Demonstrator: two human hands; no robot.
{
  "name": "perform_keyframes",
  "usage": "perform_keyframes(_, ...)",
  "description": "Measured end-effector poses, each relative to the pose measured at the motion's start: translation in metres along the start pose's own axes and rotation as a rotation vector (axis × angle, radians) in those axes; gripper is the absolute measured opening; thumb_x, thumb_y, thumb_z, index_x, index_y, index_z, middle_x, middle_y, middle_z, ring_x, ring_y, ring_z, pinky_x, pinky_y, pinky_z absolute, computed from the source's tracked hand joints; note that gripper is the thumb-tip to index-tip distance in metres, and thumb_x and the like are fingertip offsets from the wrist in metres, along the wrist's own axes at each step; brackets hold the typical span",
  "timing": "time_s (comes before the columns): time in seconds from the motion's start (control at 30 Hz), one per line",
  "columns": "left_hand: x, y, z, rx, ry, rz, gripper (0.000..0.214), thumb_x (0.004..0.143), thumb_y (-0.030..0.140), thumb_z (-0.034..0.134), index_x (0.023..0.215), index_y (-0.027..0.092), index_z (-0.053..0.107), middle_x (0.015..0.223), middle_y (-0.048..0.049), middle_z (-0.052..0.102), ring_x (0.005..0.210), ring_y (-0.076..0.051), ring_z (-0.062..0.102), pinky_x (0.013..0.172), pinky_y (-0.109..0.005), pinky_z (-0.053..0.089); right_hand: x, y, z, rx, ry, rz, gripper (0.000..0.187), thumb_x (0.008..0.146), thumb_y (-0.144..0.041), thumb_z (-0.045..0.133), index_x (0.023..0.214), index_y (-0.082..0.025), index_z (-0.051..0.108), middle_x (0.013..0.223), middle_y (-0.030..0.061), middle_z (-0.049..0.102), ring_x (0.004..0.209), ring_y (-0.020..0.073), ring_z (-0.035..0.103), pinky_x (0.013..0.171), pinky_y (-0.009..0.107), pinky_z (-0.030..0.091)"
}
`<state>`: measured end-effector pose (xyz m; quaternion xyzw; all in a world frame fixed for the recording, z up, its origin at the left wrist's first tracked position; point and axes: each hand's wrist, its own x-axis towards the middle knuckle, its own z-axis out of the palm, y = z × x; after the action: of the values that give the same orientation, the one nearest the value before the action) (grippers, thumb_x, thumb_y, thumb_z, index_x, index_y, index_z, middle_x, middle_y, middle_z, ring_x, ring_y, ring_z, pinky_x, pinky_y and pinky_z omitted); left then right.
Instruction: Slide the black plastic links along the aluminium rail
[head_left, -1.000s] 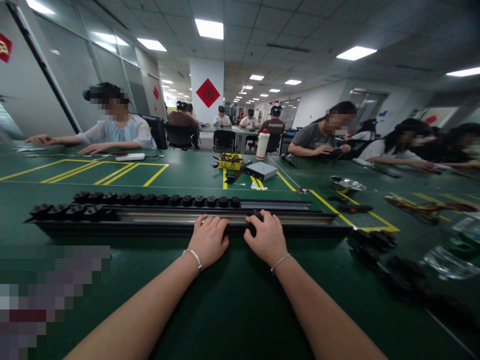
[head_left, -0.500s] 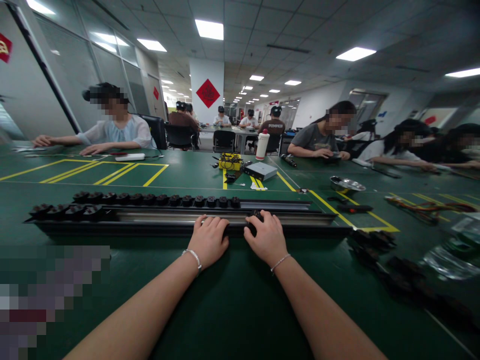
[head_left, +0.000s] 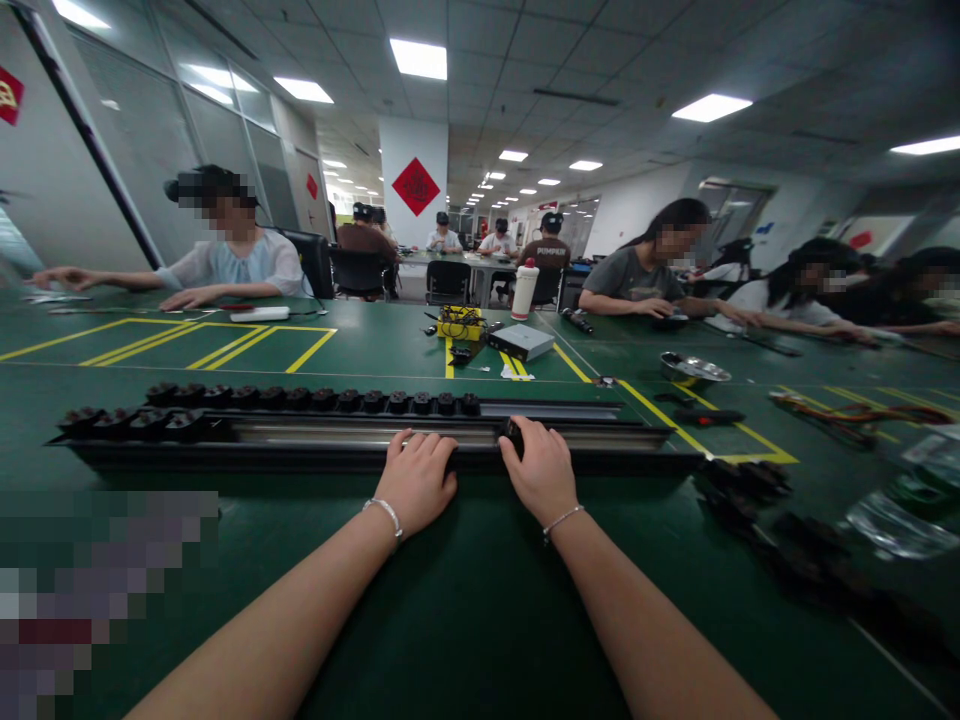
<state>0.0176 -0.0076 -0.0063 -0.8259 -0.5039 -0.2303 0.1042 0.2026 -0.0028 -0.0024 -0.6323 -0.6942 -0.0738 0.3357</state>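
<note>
Rail (head_left: pixel 330 436), long and open-topped, lies roughly parallel to the tabletop's (head_left: pixel 480 600) far edge; the left hand (head_left: pixel 420 475) half-curls over it, whether gripping I cannot tell, while the right hand (head_left: pixel 541 465) pinches a small black module (head_left: pixel 511 434) there. A tilted pinch could jam the module against the rail.

A long, straight black rail (head_left: pixel 300 461) with a shiny silver-grey inner channel lies crosswise on the green tabletop (head_left: pixel 487 620), chunky black modules (head_left: pixel 184 425) lined up along its left end and one small black block (head_left: pixel 513 434), partly hidden, right of its middle.
</note>
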Motion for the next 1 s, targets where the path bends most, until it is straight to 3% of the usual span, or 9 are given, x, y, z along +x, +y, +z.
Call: perform_keyframes(1.0,-0.0004,0.0009,-0.0011,-0.007,-0.009,-0.013,0.027,0.074,0.026,0.048,0.101,0.025,0.053,0.098,-0.0034,0.061,0.097,-0.02,0.051,0.1,-0.043,0.023,0.0028,0.0001,-0.0015,0.021,0.022,0.021,0.029,0.081,-0.029,0.044,0.105,-0.018,0.055,0.102,0.0066,0.062,0.095,0.0191,0.054,0.091,0.035,0.03)
